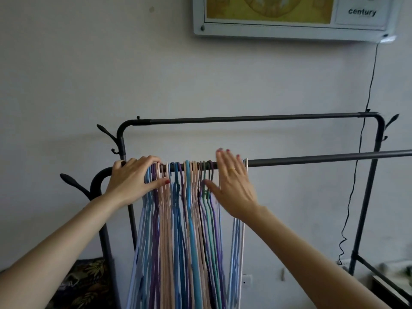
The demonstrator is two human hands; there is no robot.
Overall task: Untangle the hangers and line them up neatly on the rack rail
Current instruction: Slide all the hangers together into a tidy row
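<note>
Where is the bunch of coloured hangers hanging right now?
In the head view, the hangers hang on the near rail toward its left end, bracketed by the left hand and the right hand.

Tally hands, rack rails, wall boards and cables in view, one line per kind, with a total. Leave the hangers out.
Bare hands: 2, left hand, right hand
Dark metal rack rails: 2, near rail, far rail
White-framed wall board: 1
Black hanging cable: 1
Total: 6

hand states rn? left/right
Left hand: open, fingers resting on the pastel plastic hangers by the dark metal rail.
Right hand: open, fingers straight against the hangers, holding nothing.
</note>
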